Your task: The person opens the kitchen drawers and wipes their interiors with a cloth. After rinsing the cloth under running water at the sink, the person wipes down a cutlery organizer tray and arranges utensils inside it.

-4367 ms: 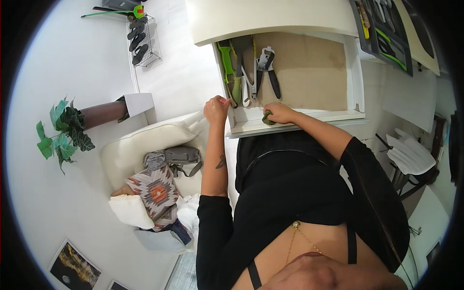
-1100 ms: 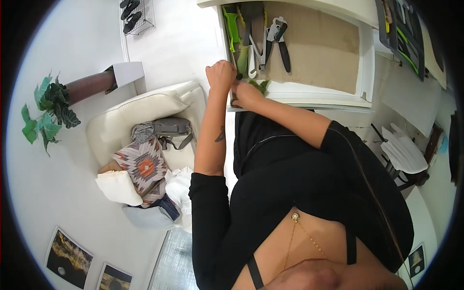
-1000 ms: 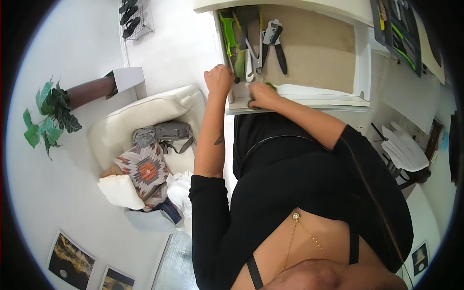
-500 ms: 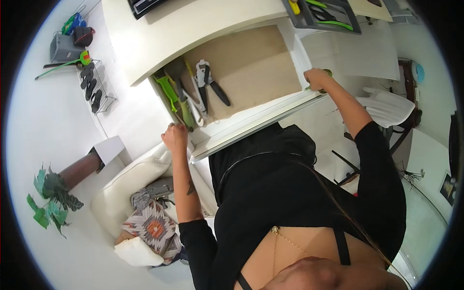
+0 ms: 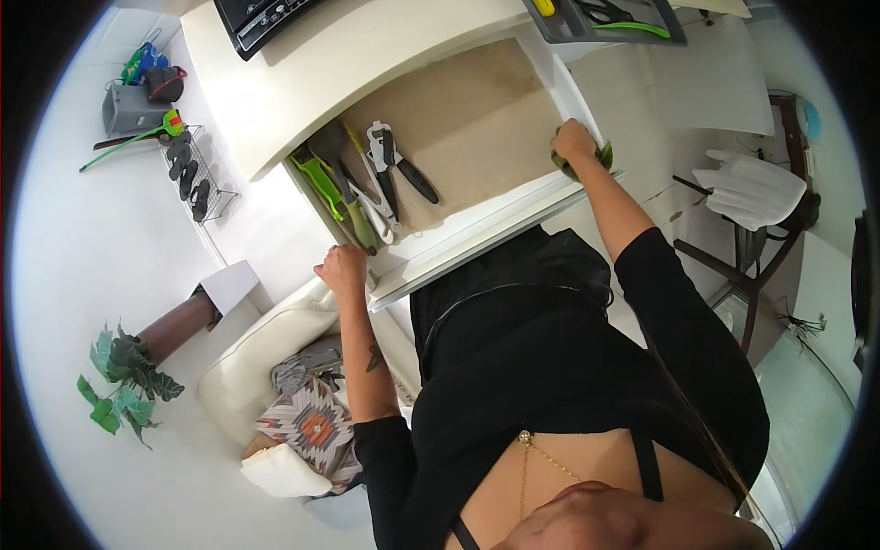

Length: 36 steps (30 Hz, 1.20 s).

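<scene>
My right hand is closed at the right side wall of an open white drawer. Beneath and beside it shows a dark green, cloth-like piece, mostly hidden by the hand. At the drawer's front left corner, my left hand has its fingers closed round the rim. Inside the drawer, on its left, lie pliers-like can opener with black handles, a bright green tool, an olive-handled utensil and a white-handled one.
On the countertop above are a grey tray with scissors and green and yellow handles, and a black appliance. A cream sofa with cushions stands at left, a chair at right. A shoe rack is further left.
My right hand has moved left and slightly up along the drawer's right side with the green piece. My left hand stays at the front left corner. The whole view has shifted a little.
</scene>
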Tool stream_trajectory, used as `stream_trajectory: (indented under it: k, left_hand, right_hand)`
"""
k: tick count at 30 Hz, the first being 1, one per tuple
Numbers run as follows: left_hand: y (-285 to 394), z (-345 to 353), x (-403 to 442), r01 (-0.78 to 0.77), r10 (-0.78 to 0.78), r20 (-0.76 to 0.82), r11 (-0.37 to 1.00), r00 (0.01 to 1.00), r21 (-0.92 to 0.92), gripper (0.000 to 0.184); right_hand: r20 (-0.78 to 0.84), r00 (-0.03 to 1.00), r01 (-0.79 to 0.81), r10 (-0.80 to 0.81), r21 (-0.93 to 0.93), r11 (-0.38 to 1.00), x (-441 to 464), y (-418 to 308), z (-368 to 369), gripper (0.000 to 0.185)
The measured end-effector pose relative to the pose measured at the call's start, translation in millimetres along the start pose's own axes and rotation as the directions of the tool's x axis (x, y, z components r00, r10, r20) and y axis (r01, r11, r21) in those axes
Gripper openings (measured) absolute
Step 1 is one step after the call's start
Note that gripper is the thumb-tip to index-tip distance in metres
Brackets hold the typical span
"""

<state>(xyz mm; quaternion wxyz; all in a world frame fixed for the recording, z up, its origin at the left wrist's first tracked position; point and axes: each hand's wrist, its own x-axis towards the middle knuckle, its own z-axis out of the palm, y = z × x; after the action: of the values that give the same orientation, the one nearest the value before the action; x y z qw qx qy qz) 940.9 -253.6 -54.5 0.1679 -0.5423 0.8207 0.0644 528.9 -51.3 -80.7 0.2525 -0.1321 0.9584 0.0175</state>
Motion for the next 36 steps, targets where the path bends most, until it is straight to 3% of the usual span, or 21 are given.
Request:
stream_trajectory:
  k: [2, 4, 9, 13, 25, 27, 29, 30, 31, 32, 33, 35, 36]
  left_hand:
    - [5.5, -11.3, -4.4, -0.009, 0.008, 0.080, 1.000, 0.997, 0.021, 0.018]
    - [1.9, -7.2, -3.4, -0.007, 0.005, 0.072, 0.999, 0.997, 0.036, 0.018]
    - [-6.5, -7.8, -10.1, -0.026, 0.025, 0.041, 0.999, 0.999, 0.021, 0.017]
    - [-10.3, -22.2, -19.0, -0.044, 0.042, 0.080, 0.999, 0.996, 0.023, 0.015]
    - [-9.9, -15.2, -29.1, -0.081, 0.081, -0.013, 0.997, 0.997, 0.003, 0.013]
    - [-10.6, -13.3, -30.0, -0.054, 0.049, -0.101, 0.997, 0.994, -0.050, 0.014]
    - [-10.6, -13.5, -28.1, -0.028, 0.025, -0.052, 0.999, 0.998, -0.042, 0.013]
    - [-9.1, -14.6, -26.9, -0.002, 0.002, -0.005, 0.999, 1.000, -0.035, 0.015]
    - [-5.3, -15.4, -26.3, -0.007, 0.007, -0.006, 0.999, 1.000, -0.033, 0.015]
    - [1.8, -14.7, -26.6, -0.024, 0.010, -0.121, 0.993, 0.993, -0.114, 0.023]
    - [10.8, -14.6, -27.8, -0.052, 0.006, -0.232, 0.980, 0.973, -0.191, 0.034]
    - [47.3, -29.8, -28.6, -0.239, 0.173, -0.262, 0.939, 0.950, -0.248, 0.051]
    - [61.7, -27.2, -23.8, -0.378, 0.295, -0.283, 0.872, 0.913, -0.310, 0.056]
  right_hand:
    - [0.079, 0.996, -0.034, 0.032, 0.020, 0.999, 7.6, 2.0, -3.3, 0.042]
    - [0.027, 0.997, 0.070, -0.070, 0.022, 0.997, 9.4, 1.5, -9.0, 0.043]
    - [0.001, 0.998, 0.062, -0.063, 0.135, 0.989, 24.3, -1.9, -52.5, 0.041]
    - [0.098, 0.974, 0.191, -0.202, 0.113, 0.975, 44.8, -9.9, -76.9, 0.042]
    - [-0.008, 0.967, 0.255, -0.255, 0.079, 0.964, 28.9, -20.3, -85.1, 0.034]
    - [-0.004, 0.961, 0.276, -0.277, 0.105, 0.956, 26.1, -21.9, -89.3, 0.034]
    - [0.219, 0.915, 0.188, -0.340, 0.514, 0.837, 26.4, -27.2, -98.1, 0.031]
    - [0.220, 0.916, 0.184, -0.337, 0.515, 0.837, 19.2, -33.1, -105.5, 0.031]
    - [0.308, 0.872, 0.075, -0.381, 0.684, 0.726, 7.2, -42.5, -113.6, 0.030]
    - [0.375, 0.815, -0.056, -0.442, 0.810, 0.584, -1.8, -51.9, -118.9, 0.029]
    - [0.372, 0.818, -0.058, -0.439, 0.812, 0.580, 3.1, -57.3, -113.7, 0.029]
    - [0.426, 0.679, -0.313, -0.597, 0.905, 0.289, 19.8, -66.5, -99.2, 0.017]
    - [0.402, 0.655, -0.363, -0.640, 0.910, 0.200, 14.3, -74.6, -98.2, 0.021]
